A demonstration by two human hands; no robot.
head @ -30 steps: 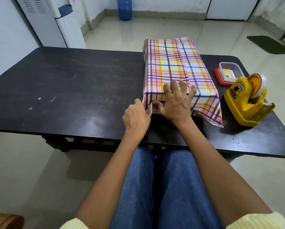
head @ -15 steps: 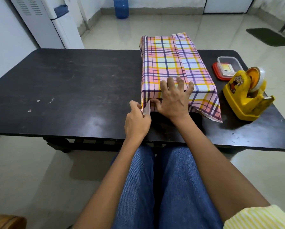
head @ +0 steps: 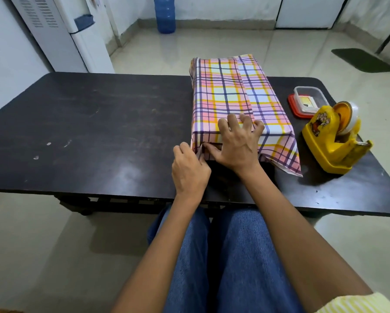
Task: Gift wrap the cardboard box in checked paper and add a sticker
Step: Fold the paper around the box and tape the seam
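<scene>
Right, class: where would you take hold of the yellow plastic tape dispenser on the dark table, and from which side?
Grip the yellow plastic tape dispenser across its two flat side walls, just below the tape roll, coming down from above. The body is narrow there and stands upright; the cutter tip points toward the near right, so probably keep fingers off it.

Soft even daylight, floor glare, wide-angle bending at edges.
</scene>
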